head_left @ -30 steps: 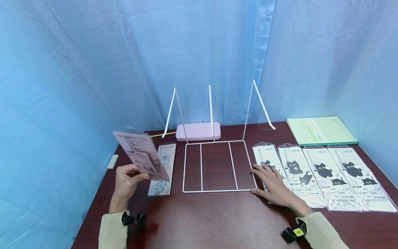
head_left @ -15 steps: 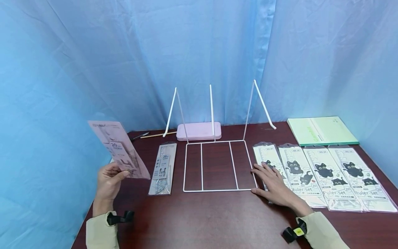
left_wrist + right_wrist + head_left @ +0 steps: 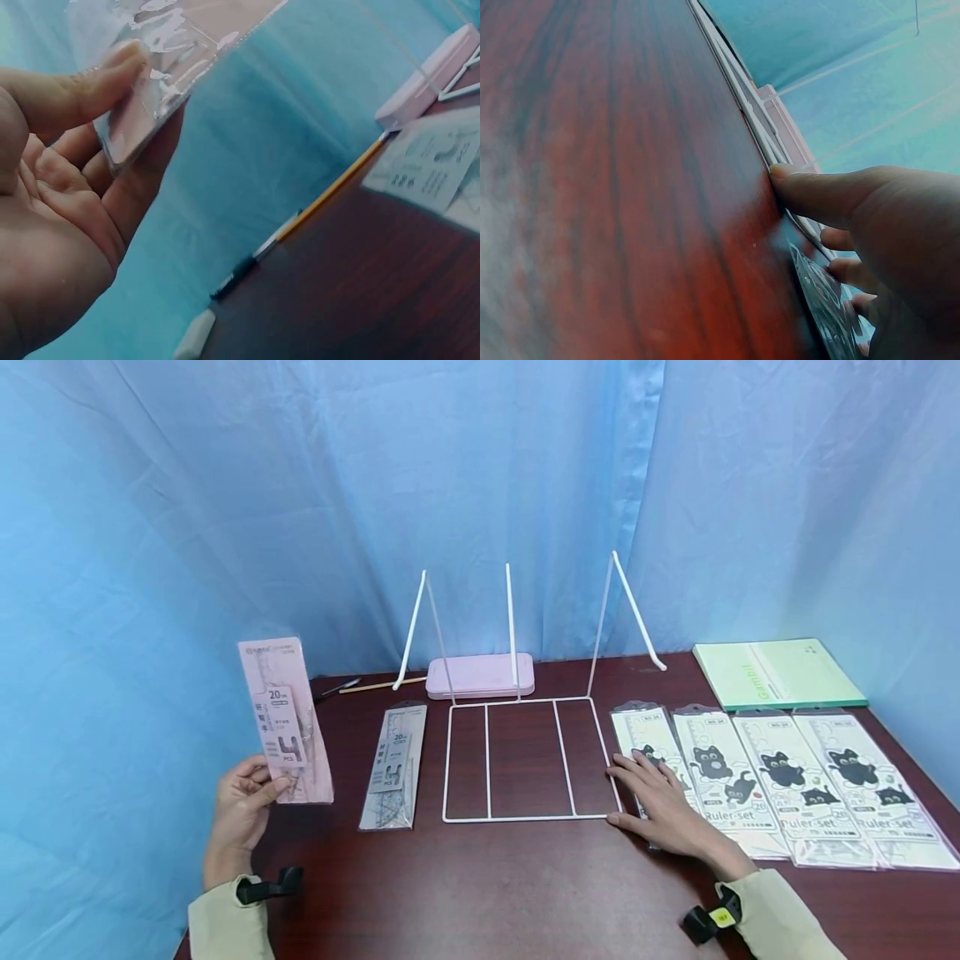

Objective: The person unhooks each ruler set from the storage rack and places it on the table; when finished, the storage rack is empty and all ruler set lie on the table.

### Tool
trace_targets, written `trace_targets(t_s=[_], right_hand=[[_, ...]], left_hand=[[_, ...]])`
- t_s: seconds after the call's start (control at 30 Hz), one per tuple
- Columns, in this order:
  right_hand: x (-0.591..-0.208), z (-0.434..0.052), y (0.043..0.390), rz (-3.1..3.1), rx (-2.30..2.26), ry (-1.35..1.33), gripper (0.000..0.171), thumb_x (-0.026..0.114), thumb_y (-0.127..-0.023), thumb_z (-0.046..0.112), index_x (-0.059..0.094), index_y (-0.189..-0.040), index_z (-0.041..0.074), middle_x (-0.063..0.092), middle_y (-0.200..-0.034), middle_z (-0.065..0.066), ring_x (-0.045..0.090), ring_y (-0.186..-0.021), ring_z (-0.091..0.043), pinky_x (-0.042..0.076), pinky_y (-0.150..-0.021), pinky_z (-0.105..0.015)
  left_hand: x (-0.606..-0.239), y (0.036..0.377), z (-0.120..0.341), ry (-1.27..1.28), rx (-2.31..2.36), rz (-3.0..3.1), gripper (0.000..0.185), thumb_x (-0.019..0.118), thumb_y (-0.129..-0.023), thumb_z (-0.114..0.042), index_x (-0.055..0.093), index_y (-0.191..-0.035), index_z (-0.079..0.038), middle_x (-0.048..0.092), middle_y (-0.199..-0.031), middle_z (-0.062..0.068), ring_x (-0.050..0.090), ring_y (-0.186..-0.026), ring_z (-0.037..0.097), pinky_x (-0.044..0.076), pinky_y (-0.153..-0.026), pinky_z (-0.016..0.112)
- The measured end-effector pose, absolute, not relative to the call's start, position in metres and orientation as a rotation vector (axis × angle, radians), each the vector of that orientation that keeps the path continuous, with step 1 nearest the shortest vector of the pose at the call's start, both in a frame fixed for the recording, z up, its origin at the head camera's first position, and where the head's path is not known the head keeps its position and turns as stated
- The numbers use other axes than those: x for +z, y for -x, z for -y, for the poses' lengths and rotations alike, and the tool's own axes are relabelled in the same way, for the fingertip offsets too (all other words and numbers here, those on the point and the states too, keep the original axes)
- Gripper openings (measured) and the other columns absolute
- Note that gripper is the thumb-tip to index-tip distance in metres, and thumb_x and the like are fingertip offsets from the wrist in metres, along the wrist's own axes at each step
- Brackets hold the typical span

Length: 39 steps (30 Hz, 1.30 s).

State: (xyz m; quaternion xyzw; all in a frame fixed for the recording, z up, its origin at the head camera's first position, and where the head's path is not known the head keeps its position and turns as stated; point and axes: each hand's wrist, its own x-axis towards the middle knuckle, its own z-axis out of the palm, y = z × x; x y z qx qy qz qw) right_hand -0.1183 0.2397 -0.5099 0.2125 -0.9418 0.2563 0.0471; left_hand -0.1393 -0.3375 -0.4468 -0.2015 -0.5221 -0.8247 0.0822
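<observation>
My left hand [image 3: 243, 806] pinches the lower left edge of a pink packaged ruler set [image 3: 285, 718] and holds it upright above the table's left side. In the left wrist view, the thumb presses on the clear plastic sleeve [image 3: 161, 67] with fingers behind it. A grey packaged ruler set [image 3: 392, 768] lies flat between that hand and a white wire rack [image 3: 525, 817]. My right hand [image 3: 667, 810] rests with fingers spread at the rack's right front corner. It partly covers the nearest black-cat ruler set [image 3: 641, 727].
More black-cat ruler sets [image 3: 738, 785] lie side by side at the right. Behind them is a green notebook [image 3: 776, 672]. A pink pencil case [image 3: 478, 675] sits behind the rack, whose prongs stick up. A pencil [image 3: 330, 187], a pen [image 3: 236, 277] and a white eraser [image 3: 196, 335] lie at the left.
My left hand has moved left, away from the grey ruler set, and turned the pink ruler set more upright with its front facing the head camera. The right hand stays put.
</observation>
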Motion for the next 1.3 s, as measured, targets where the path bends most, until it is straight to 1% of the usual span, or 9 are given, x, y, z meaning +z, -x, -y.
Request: trace_targets(t_s=[0.23,0.47,0.7,0.77,0.87,0.93,1.0,1.1,1.3], right_hand=[[-0.508,-0.239,0.118,2.886,0.772,-0.637,0.065,0.076,-0.087,0.035,0.054,-0.141,0.005,0.046,-0.152,-0.02,0.031,-0.144,-0.052,0.019,-0.111,-0.069],[-0.507,-0.239,0.118,2.895,0.776,-0.632,0.065,0.075,-0.087,0.035,0.054,-0.141,0.005,0.046,-0.153,-0.02,0.03,-0.144,-0.051,0.018,-0.111,-0.07],[-0.507,-0.239,0.118,2.901,0.78,-0.63,0.065,0.075,-0.087,0.035,0.054,-0.142,0.006,0.045,-0.153,-0.02,0.03,-0.145,-0.051,0.018,-0.112,-0.07],[-0.507,-0.24,0.118,2.902,0.777,-0.629,0.065,0.075,-0.087,0.036,0.054,-0.142,0.006,0.045,-0.153,-0.019,0.03,-0.145,-0.051,0.018,-0.112,-0.07],[-0.508,-0.24,0.118,2.901,0.776,-0.627,0.065,0.075,-0.087,0.036,0.054,-0.142,0.006,0.045,-0.154,-0.019,0.03,-0.145,-0.051,0.018,-0.112,-0.07],[-0.508,-0.24,0.118,2.897,0.774,-0.629,0.065,0.075,-0.087,0.036,0.054,-0.141,0.006,0.045,-0.153,-0.019,0.03,-0.144,-0.051,0.018,-0.112,-0.07],[-0.508,-0.24,0.118,2.89,0.774,-0.632,0.065,0.075,-0.087,0.035,0.054,-0.141,0.006,0.046,-0.153,-0.019,0.031,-0.144,-0.051,0.018,-0.111,-0.07],[-0.509,-0.24,0.118,2.883,0.775,-0.634,0.065,0.075,-0.087,0.035,0.054,-0.141,0.006,0.046,-0.153,-0.019,0.031,-0.144,-0.051,0.018,-0.111,-0.07],[-0.51,-0.239,0.118,2.887,0.776,-0.632,0.065,0.075,-0.087,0.036,0.054,-0.141,0.006,0.045,-0.153,-0.02,0.03,-0.144,-0.051,0.018,-0.111,-0.069]], left_hand=[[-0.462,0.137,0.352,0.284,-2.399,1.86,0.043,0.052,-0.087,0.026,0.073,-0.106,-0.008,0.08,-0.097,0.001,0.076,-0.078,0.009,0.058,-0.063,0.021],[-0.472,0.138,0.358,-0.01,-2.397,2.107,0.044,0.056,-0.088,0.02,0.073,-0.098,-0.019,0.079,-0.087,-0.005,0.073,-0.072,0.007,0.057,-0.061,0.02],[-0.475,0.141,0.359,-0.275,-2.322,2.293,0.042,0.061,-0.089,0.013,0.07,-0.094,-0.028,0.076,-0.085,-0.011,0.072,-0.073,0.005,0.058,-0.063,0.021],[-0.477,0.142,0.358,-0.314,-2.292,2.34,0.038,0.062,-0.089,0.012,0.069,-0.097,-0.024,0.076,-0.084,-0.012,0.071,-0.073,0.004,0.058,-0.063,0.021],[-0.478,0.144,0.356,-0.368,-2.198,2.453,0.031,0.062,-0.089,0.011,0.066,-0.115,-0.005,0.074,-0.082,-0.014,0.07,-0.072,0.004,0.058,-0.064,0.022],[-0.478,0.145,0.353,-0.388,-2.104,2.553,0.039,0.061,-0.089,0.01,0.056,-0.128,0.01,0.073,-0.082,-0.015,0.07,-0.071,0.003,0.058,-0.065,0.022],[-0.477,0.146,0.349,-0.388,-2.02,2.638,0.049,0.06,-0.09,0.009,0.045,-0.135,0.02,0.073,-0.085,-0.013,0.069,-0.071,0.004,0.058,-0.065,0.023],[-0.475,0.146,0.344,-0.396,-1.935,2.719,0.053,0.059,-0.09,0.009,0.041,-0.138,0.022,0.074,-0.09,-0.005,0.069,-0.071,0.004,0.058,-0.065,0.024],[-0.473,0.15,0.337,-0.46,-1.736,2.848,0.052,0.061,-0.089,0.005,0.046,-0.136,0.019,0.075,-0.103,0.015,0.066,-0.072,0.006,0.055,-0.064,0.024]])
